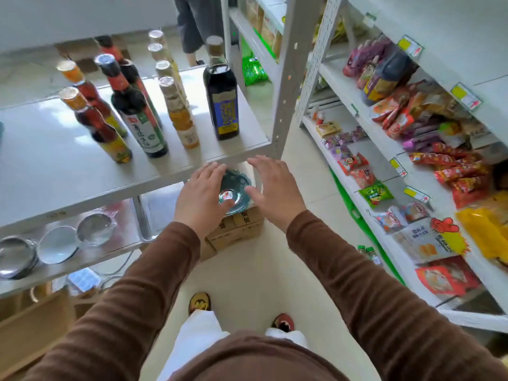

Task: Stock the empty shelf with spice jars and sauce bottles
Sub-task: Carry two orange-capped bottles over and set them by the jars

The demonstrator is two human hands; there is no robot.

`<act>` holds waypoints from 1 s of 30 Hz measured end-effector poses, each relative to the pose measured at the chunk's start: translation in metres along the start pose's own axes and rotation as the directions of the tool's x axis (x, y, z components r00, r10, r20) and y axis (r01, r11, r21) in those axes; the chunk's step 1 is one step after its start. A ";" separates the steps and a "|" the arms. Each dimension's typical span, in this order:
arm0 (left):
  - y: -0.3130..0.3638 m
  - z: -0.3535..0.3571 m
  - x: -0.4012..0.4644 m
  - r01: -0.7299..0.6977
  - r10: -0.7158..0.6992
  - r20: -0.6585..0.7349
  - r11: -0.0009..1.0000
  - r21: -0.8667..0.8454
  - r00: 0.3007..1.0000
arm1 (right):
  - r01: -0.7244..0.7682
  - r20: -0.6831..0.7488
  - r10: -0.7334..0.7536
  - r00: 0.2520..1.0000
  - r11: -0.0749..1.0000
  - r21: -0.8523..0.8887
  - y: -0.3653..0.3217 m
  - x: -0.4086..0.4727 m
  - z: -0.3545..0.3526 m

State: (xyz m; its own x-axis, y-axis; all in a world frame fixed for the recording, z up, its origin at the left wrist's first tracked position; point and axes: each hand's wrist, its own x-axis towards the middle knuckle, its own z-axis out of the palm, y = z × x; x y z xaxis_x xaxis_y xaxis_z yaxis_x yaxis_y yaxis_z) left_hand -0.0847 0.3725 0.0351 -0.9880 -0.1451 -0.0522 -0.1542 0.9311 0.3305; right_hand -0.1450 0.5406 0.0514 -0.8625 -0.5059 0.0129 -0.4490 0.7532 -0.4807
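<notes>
A grey metal shelf [55, 166] carries several sauce bottles. They are a square dark bottle with a blue label [223, 105], a row of yellow-liquid bottles [180, 116], dark bottles with red necks [137, 116] and red-brown bottles with orange caps [99, 125]. Just below the shelf's front right corner, my left hand [200, 199] grips a round teal glass bottle [236, 188], seen end-on. My right hand [275, 191] is beside it on the right with fingers spread, thumb near its rim. I cannot tell whether the thumb touches it.
A cardboard box [239, 229] sits on the floor under the hands. Metal bowls [55, 243] lie on the lower shelf. White racks of snack packets [412, 166] line the right side. A person [198, 26] stands behind the shelf.
</notes>
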 end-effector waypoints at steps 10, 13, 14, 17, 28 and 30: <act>-0.195 -0.067 -0.020 0.072 -0.073 -0.058 0.997 -0.018 0.996 | 0.034 0.009 -0.037 0.999 0.978 0.204 -0.177 0.069 0.099; -0.232 -0.082 -0.018 0.075 -0.079 -0.083 0.996 -0.044 0.993 | 0.013 0.001 -0.014 1.000 0.962 0.274 -0.211 0.091 0.121; -0.242 -0.086 -0.016 0.074 -0.078 -0.091 0.996 -0.051 0.993 | 0.009 -0.006 -0.008 1.000 0.954 0.299 -0.220 0.099 0.128; -0.270 -0.095 -0.004 0.080 -0.087 -0.107 0.994 -0.071 0.990 | -0.015 -0.028 0.027 0.999 0.932 0.363 -0.241 0.124 0.144; -0.323 -0.109 0.080 0.172 -0.224 -0.121 0.925 -0.338 0.967 | -0.193 -0.021 0.252 0.968 0.791 0.580 -0.268 0.193 0.188; -0.325 -0.109 0.098 0.179 -0.240 -0.116 0.905 -0.387 0.964 | -0.187 -0.039 0.269 0.962 0.760 0.623 -0.268 0.197 0.192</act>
State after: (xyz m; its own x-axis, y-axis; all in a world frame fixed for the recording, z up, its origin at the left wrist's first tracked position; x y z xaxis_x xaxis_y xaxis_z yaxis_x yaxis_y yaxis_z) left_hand -0.1312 0.0194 0.0254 -0.9155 -0.4017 -0.0206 -0.3163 0.6873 0.6540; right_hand -0.1502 0.1583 0.0141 -0.9599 -0.2679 -0.0831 -0.0340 0.4051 -0.9136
